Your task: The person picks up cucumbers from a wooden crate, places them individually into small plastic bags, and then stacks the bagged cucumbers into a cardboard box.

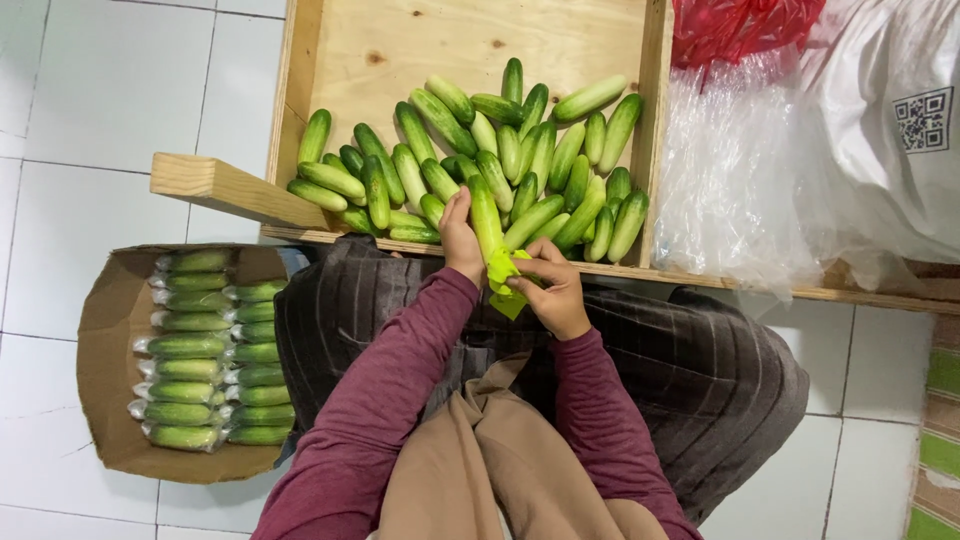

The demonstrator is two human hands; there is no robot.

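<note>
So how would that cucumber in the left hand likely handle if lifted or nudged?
The cucumber looks straight and smooth, so probably stiff and a bit slippery. Its round shape suggests it would roll if pushed off the pile. The left hand grips it while the right hand pinches a yellow-green tag.

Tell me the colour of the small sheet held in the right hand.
Bright yellow-green sheet, clearest in the head view.

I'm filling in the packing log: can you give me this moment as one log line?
left hand: holds cucumber | right hand: pinches yellow-green wrap at its end | wooden tray: loose cucumbers | cardboard box: wrapped cucumbers
</note>
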